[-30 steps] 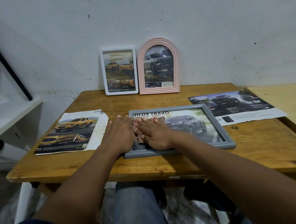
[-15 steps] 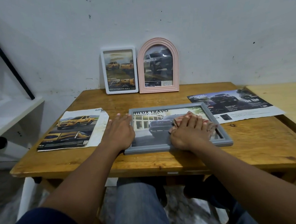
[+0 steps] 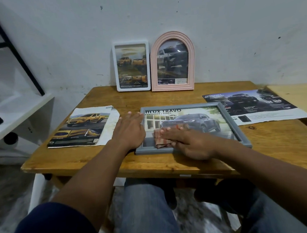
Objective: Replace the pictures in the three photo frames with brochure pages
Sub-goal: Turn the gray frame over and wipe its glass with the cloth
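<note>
A grey photo frame (image 3: 233, 125) lies flat on the wooden table (image 3: 278, 144), holding a brochure page with a dark pickup. My right hand (image 3: 187, 141) presses a small pinkish cloth (image 3: 159, 140) flat against the lower left of the frame's glass. With fingers spread, my left hand (image 3: 130, 130) rests flat on the frame's left edge. A white frame (image 3: 132, 66) and a pink arched frame (image 3: 172, 62) stand against the wall, both with truck brochure pages inside.
A brochure with a yellow truck (image 3: 82, 127) lies left of the grey frame, and a dark brochure spread (image 3: 253, 105) lies to its right. A white shelf (image 3: 12, 111) stands to the left and a lighter table (image 3: 298, 95) adjoins on the right.
My right hand slid the cloth from the left of the glass to the right, then back to the lower left. My left hand stayed on the frame's left edge.
</note>
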Motion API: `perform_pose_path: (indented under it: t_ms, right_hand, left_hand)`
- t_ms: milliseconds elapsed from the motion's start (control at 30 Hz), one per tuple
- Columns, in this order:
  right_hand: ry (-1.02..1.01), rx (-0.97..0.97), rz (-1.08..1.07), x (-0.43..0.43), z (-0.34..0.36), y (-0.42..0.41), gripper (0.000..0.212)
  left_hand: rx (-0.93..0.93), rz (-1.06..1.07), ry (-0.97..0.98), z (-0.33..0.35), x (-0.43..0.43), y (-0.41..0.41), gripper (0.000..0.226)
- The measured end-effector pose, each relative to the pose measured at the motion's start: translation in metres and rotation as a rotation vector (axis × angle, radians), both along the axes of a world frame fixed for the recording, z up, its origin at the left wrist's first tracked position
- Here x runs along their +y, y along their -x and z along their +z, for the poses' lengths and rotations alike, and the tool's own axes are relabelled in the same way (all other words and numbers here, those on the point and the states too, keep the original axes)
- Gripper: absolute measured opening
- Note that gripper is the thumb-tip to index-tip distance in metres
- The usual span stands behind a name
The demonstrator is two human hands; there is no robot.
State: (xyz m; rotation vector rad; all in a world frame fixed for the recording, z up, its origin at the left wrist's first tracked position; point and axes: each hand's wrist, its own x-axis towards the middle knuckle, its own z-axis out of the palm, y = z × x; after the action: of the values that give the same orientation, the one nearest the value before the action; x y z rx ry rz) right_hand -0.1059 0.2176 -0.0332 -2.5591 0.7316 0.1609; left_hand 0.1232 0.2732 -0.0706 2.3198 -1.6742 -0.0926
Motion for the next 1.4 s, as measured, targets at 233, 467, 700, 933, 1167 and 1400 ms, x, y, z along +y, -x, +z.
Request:
perform_pose_path:
  t_ms: [233,467,700,933,1167,1400]
  right_hand:
    - [0.343,0.093,-0.303,-0.02,-0.018,0.065,0.057]
    - [0.302,0.105,-0.645,0.018,-0.032,0.0,0.079]
    - [0.401,-0.265,-0.268,0.06,-0.034,-0.043,0.053]
    - [0.324,-0.329,-0.048,0.024,-0.036,0.034,0.048]
    - [0.455,-0.353,-0.21,-0.009,-0.028,0.127,0.036]
    - [-0.989,-1.394,-1.117,-0.069,0.039,0.156,0.032]
  left_hand:
    - [-0.025,0.003,-0.007,-0.002,-0.001,-0.001,0.053]
    - [-0.036,0.024,0.006,-0.003,-0.004,0.003,0.051]
    - [-0.046,0.016,-0.007,-0.001,-0.004,0.003,0.051]
    - [-0.093,0.01,-0.053,0.008,0.0,0.003,0.051]
    - [-0.174,-0.008,-0.129,0.008,-0.007,-0.002,0.052]
    - [-0.236,-0.045,-0.056,0.026,-0.035,0.016,0.053]
